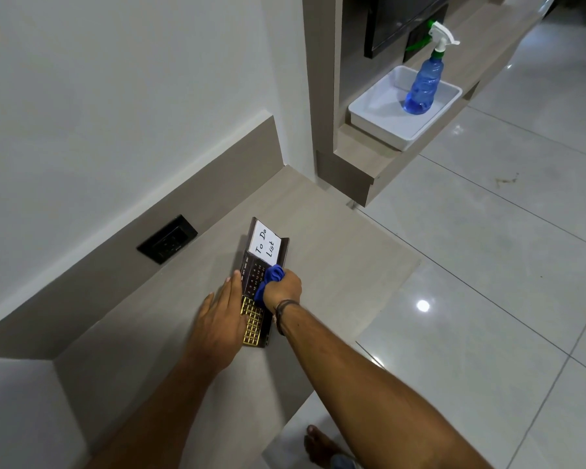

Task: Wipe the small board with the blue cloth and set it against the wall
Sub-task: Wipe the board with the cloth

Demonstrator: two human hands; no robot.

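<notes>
The small board point(264, 252) lies flat on the beige counter point(335, 265). It is dark, with a white "To Do List" card at its far end, a calendar grid in the middle and a gold grid at the near end. My right hand point(282, 288) is closed around a bunched blue cloth point(270, 280) and presses it onto the board's middle. My left hand point(221, 313) lies flat with fingers together against the board's left edge, covering part of it. The wall point(115, 96) rises to the left of the counter.
A black socket plate point(167, 239) sits in the brown backsplash left of the board. On a far shelf a blue spray bottle point(423, 81) stands in a white tray point(379, 125). Glossy tiled floor point(487, 265) spreads to the right; a bare foot point(320, 445) shows below.
</notes>
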